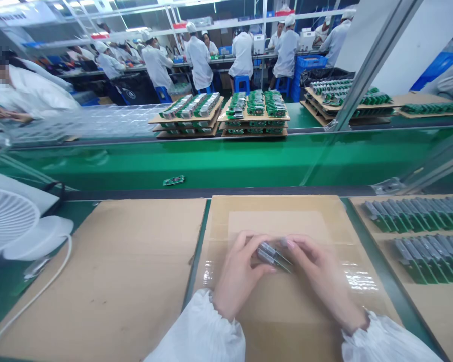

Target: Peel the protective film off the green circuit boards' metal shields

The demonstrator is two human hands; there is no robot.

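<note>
Over the middle cardboard sheet (283, 311), my left hand (241, 269) grips a few circuit boards with grey parts (269, 254) between thumb and fingers. Their thin edges point to the lower right. My right hand (317, 271) is at the right side of these boards, its thumb and fingers pinched on a small grey piece (284, 242). Whether that piece is joined to a board is too blurred to tell. Both wrists are in white elastic cuffs.
Rows of boards (430, 256) stand on cardboard at the right. A bare cardboard sheet (109, 266) and a white fan (11, 221) are at the left. Beyond lies a green belt (226, 163) with one board (173, 180); stacked board trays (254, 113) and people in white are behind.
</note>
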